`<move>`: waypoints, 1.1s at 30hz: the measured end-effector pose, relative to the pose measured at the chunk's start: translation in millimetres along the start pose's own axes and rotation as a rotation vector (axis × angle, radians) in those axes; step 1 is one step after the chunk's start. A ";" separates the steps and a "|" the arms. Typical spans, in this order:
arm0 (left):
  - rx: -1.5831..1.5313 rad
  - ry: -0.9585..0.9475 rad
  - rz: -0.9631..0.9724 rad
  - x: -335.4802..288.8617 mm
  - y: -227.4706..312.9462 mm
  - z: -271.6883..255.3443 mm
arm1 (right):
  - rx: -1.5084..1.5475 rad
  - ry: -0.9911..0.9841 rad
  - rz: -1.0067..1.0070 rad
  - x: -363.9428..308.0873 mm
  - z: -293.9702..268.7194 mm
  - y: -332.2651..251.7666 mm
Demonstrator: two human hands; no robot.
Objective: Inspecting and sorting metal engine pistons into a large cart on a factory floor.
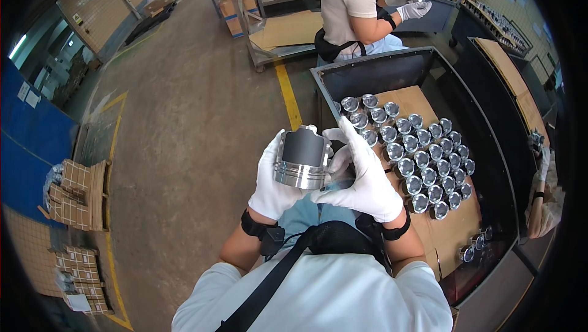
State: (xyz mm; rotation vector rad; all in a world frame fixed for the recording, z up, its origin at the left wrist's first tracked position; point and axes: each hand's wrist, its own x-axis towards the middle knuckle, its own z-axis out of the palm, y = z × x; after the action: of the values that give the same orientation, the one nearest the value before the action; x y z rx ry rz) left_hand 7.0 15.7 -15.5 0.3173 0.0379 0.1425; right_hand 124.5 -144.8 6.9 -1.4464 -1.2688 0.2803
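While the left hand is grasping a piston, frame centre | right hand is curving alongside, thumb pointing frame-left, grip unclear

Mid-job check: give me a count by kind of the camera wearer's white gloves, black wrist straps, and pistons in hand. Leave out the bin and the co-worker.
White gloves: 2, one on the left hand and one on the right hand
Black wrist straps: 2, one per arm
Held piston: 1
Total: 5
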 end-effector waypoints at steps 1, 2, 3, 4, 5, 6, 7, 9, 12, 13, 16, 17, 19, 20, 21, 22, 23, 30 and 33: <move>-0.003 -0.035 -0.029 0.3 1.0 0.7 | 0.002 -0.001 0.011 0.7 -0.8 -0.1; -0.006 -0.036 -0.025 -0.3 0.1 3.7 | 0.001 -0.006 0.010 0.4 -0.4 0.7; 0.010 0.080 0.019 -1.0 -1.8 11.3 | -0.014 0.004 0.015 -0.4 0.6 3.4; 0.024 0.198 0.063 -1.0 -3.2 15.0 | -0.028 0.012 0.020 -0.4 1.2 5.6; 0.019 0.197 0.070 0.7 -3.7 12.1 | -0.030 0.004 0.018 0.9 0.5 7.2; 0.039 0.216 0.098 1.3 -3.8 7.9 | -0.092 0.011 -0.023 1.0 0.5 7.1; 0.058 0.235 0.125 1.2 -3.6 6.1 | -0.155 0.018 -0.063 1.4 0.6 6.6; 0.086 0.249 0.135 0.5 -2.3 6.9 | -0.162 -0.005 -0.023 2.4 0.5 2.0; 0.142 0.277 0.154 0.9 -2.4 3.8 | -0.202 -0.019 -0.007 4.1 2.0 0.3; 0.170 0.289 0.169 1.2 -2.7 2.5 | -0.233 -0.014 -0.033 4.9 2.9 0.2; 0.169 0.265 0.182 0.0 -2.6 0.9 | -0.305 -0.012 -0.078 8.1 6.7 -5.2; 0.169 0.267 0.182 0.0 -2.4 -0.1 | -0.303 -0.013 -0.078 8.7 7.1 -6.5; 0.180 0.262 0.188 -0.9 -2.5 -2.0 | -0.319 -0.024 -0.055 9.3 8.6 -9.3; 0.182 0.265 0.190 -1.7 -1.7 -2.9 | -0.316 -0.025 -0.055 9.6 9.7 -9.3; 0.199 0.242 0.195 -1.9 -1.5 -3.8 | -0.332 -0.017 -0.060 9.4 10.0 -8.9; 0.217 0.218 0.201 -2.3 -1.2 -4.2 | -0.348 -0.010 -0.065 9.4 10.3 -8.6; 0.219 0.219 0.203 -2.7 -1.3 -3.9 | -0.346 -0.010 -0.066 9.0 10.6 -9.6; 0.387 0.195 0.294 -7.7 -4.6 10.6 | -0.452 -0.016 -0.101 6.1 7.0 -19.6; 0.410 0.123 0.314 -11.6 -4.8 18.9 | -0.449 -0.021 -0.130 4.4 4.0 -15.6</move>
State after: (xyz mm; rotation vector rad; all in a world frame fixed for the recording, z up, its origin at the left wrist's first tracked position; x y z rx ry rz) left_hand -2.7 3.6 1.1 0.7234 0.1400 0.4687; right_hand 115.0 -142.4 20.4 -1.7278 -1.4997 -0.0855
